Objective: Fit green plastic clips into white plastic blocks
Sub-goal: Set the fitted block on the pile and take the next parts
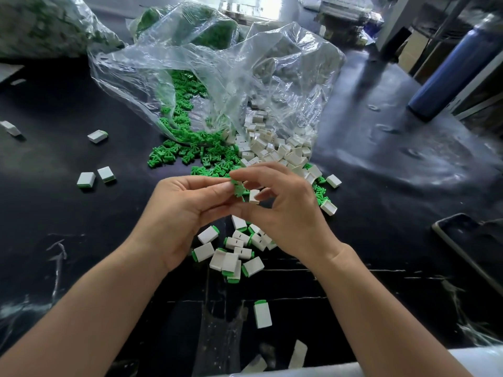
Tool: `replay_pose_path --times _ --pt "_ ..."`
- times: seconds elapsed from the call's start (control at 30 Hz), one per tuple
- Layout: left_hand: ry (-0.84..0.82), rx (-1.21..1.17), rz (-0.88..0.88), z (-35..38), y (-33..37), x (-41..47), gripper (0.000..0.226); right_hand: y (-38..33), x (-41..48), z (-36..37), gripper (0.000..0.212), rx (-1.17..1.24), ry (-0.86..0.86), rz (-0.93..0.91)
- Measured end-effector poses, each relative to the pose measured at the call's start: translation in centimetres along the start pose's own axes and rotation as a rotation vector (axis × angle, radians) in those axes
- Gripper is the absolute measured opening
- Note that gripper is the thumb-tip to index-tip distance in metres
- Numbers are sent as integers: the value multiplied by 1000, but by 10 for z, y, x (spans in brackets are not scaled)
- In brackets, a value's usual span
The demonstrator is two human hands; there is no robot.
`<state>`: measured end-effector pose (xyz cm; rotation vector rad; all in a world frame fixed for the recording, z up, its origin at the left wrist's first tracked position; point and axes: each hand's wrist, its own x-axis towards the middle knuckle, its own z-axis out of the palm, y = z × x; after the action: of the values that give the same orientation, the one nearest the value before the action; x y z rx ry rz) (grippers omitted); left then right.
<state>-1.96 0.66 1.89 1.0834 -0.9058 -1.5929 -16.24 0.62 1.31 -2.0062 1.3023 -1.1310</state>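
**Barely started, heaps left**

The left hand [187, 210] pinches a green clip [237, 188]. The right hand [285, 213] grips a white block [254, 196] just beside it, unjoined. Below the fingers lies a small finished pile [234, 253]. Beyond them, loose clips [196, 155] and loose blocks [275, 149] wait.

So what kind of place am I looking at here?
Probably a small assembly workshop: clear bulk bags spilling green clips and white blocks onto a black worktable, with a pile of finished pieces.
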Motion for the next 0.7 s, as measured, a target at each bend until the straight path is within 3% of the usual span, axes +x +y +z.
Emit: replay_pose_path --times 0.17,0.7 --pt "6 21 -2 0 1 0 12 1 2 -1 24 11 57 10" --pt "28 68 -1 1 -3 0 8 2 2 -3 20 179 27 135"
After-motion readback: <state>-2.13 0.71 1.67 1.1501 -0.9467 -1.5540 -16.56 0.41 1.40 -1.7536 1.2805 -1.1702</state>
